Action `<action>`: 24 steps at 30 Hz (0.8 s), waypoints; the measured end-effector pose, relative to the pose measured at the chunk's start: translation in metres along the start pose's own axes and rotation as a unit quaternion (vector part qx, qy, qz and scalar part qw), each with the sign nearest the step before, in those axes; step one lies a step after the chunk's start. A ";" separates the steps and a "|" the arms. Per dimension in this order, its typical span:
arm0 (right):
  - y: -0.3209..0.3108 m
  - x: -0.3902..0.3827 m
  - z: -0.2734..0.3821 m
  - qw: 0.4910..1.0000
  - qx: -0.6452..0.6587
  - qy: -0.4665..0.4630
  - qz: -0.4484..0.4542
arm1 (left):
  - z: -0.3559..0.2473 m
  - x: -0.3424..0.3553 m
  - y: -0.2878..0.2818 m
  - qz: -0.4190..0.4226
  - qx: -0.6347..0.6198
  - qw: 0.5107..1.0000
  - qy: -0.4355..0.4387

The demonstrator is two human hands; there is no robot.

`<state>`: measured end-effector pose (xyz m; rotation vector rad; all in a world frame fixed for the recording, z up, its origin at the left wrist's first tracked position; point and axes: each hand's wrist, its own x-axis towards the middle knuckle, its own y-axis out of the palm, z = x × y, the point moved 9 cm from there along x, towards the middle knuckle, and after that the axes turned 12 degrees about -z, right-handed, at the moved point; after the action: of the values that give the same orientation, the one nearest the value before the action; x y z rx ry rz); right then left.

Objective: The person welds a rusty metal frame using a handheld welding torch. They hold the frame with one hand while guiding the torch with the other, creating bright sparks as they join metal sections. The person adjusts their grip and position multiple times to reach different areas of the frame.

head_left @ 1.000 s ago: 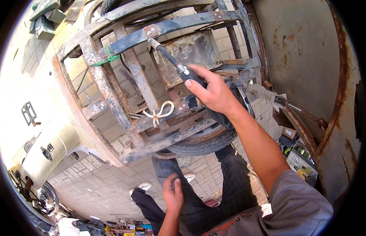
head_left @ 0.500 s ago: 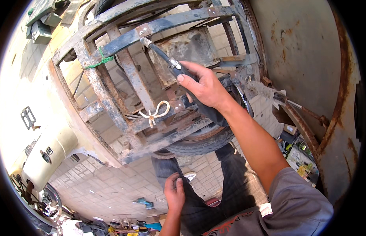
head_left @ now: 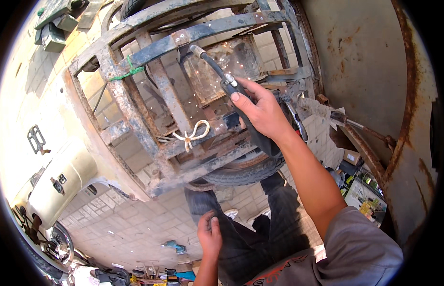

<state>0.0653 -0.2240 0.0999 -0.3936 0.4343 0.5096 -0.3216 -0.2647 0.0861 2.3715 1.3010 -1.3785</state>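
Observation:
My right hand [head_left: 255,109] grips a black welding torch [head_left: 229,83]; its nozzle points up-left, just below a bracket [head_left: 179,37] on the blue, rusted frame bar [head_left: 211,25]. Bright specks scatter below the nozzle over a rusty metal box [head_left: 217,81]. A cream cord tied in a bow [head_left: 196,136] and a green string [head_left: 129,71] are on the rusty frame [head_left: 138,126]. My left hand [head_left: 208,231] rests low by my thigh, fingers curled; whatever it might hold is hidden.
A pale vehicle body [head_left: 98,152] stands left, a rusted steel panel [head_left: 360,71] right, a tyre [head_left: 236,174] below the frame. Green blocks [head_left: 52,35] lie upper left. A bicycle wheel [head_left: 60,240] and assorted tools [head_left: 165,279] are along the lower edge. Another person's dark-trousered leg [head_left: 260,224] shows behind mine.
The torch and my right hand have shifted slightly right since half a second ago, and bright specks have appeared under the nozzle. The other person's leg has moved from lower left to between my legs.

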 end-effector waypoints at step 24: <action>-0.016 -0.039 0.000 0.989 -0.142 -0.040 0.022 | -0.051 0.006 0.107 0.213 -0.064 0.974 -0.044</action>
<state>0.0436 -0.2516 0.1229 -0.6363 0.2935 0.6308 -0.2103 -0.3045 0.0789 2.2927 0.7677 -1.2130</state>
